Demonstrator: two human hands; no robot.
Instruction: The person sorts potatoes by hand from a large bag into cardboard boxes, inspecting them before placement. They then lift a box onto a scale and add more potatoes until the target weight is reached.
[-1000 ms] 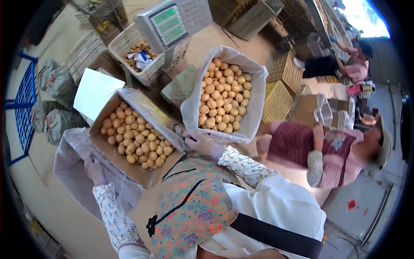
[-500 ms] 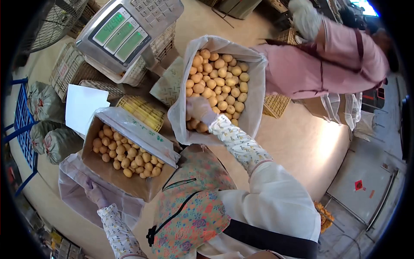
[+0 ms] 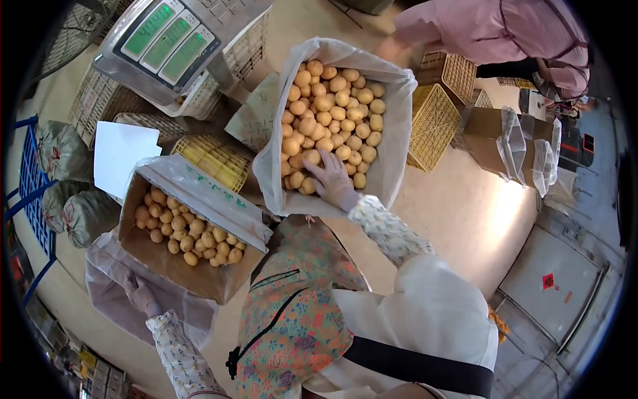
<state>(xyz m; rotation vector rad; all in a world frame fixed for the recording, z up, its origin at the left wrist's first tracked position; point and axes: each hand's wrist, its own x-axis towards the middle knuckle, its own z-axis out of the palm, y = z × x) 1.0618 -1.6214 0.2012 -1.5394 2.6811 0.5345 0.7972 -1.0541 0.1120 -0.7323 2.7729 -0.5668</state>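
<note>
My right hand (image 3: 334, 181), in a thin pale glove, rests with fingers spread on small round tan produce (image 3: 325, 120), perhaps potatoes. This produce fills a box lined with a white plastic bag (image 3: 393, 126). Lower left, a tilted cardboard carton (image 3: 199, 276) holds more of the same produce (image 3: 189, 229) across its middle and far end. Its plastic liner (image 3: 106, 272) is folded out over the sides. My left hand (image 3: 141, 296) lies on the liner beside the carton's near wall, fingers stretched out.
A scale with a green display (image 3: 166, 46) stands at upper left, above a white sheet (image 3: 125, 158) and a yellow crate (image 3: 216, 163). Tied sacks (image 3: 93, 216) lie far left. At upper right a person in pink (image 3: 498, 26) bends near yellow crates (image 3: 435, 126).
My right hand has shifted slightly right and its fingers have spread over the produce. My left hand stays on the liner. The person in pink has moved up and away from the lined box.
</note>
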